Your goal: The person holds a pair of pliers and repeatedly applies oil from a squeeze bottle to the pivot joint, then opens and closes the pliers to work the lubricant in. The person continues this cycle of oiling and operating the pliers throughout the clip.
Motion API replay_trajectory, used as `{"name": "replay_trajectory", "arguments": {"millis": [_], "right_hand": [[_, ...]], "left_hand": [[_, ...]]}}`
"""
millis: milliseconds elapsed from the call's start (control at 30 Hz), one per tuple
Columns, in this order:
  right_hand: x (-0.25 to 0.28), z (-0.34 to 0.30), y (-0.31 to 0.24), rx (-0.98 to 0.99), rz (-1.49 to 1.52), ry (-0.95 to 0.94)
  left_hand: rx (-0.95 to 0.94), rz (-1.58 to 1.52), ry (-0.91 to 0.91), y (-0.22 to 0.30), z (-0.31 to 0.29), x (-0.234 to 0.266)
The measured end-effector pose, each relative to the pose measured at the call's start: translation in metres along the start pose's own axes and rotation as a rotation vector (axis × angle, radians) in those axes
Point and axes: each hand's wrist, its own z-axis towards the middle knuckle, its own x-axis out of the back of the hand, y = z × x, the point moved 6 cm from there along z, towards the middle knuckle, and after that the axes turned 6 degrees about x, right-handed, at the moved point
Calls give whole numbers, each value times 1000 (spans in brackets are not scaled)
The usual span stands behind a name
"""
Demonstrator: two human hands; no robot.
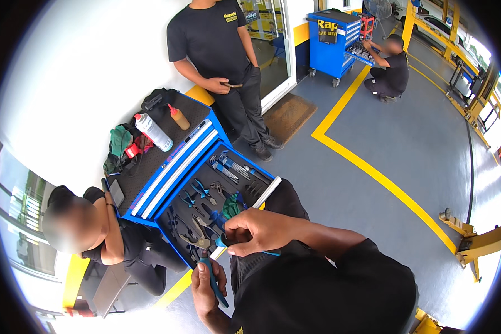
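My left hand [209, 284] is closed round the blue handle of a pair of pliers [212, 283], held upright at the front edge of the open drawer [170, 207]. The metal jaws reach up over the drawer. Just above and to the right, the fingers of my right hand [259, 229] are curled round another blue handle. It looks like the other handle of the same pliers, spread wide, but the hand partly hides it. A green cloth [231, 206] lies beside the right fingers. Several blue-handled pliers [204, 190] and hex keys [234, 167] lie in the dark drawer lining.
On the blue tool cabinet [156, 170] stand a spray can [153, 132] and an amber bottle [179, 118]. One person [220, 72] stands beyond it; another sits at left with arms crossed [114, 236]. A third crouches by a farther blue cabinet [328, 50]. Yellow lift posts [487, 245] stand at right.
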Motion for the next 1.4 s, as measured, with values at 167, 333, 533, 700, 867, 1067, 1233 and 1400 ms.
{"name": "replay_trajectory", "arguments": {"millis": [167,333,533,700,867,1067,1233,1400], "right_hand": [[-28,10,14,-34,100,219],[-26,11,9,60,48,188],[-4,2,-7,89,26,15],[-42,11,8,45,70,250],[-13,5,-4,23,80,62],[-19,5,-4,63,40,123],[-49,11,12,35,120,242],[-13,-1,-14,62,23,0]], "left_hand": [[-21,-27,399,-8,6,-19],[-63,18,282,-1,5,-13],[-62,30,39,7,-3,-6],[-79,22,458,-6,7,-19],[-72,-139,6,7,0,1],[-79,-202,-6,11,-2,-5],[-96,-83,348,-4,3,-19],[-95,-46,-6,12,-11,0]]}}
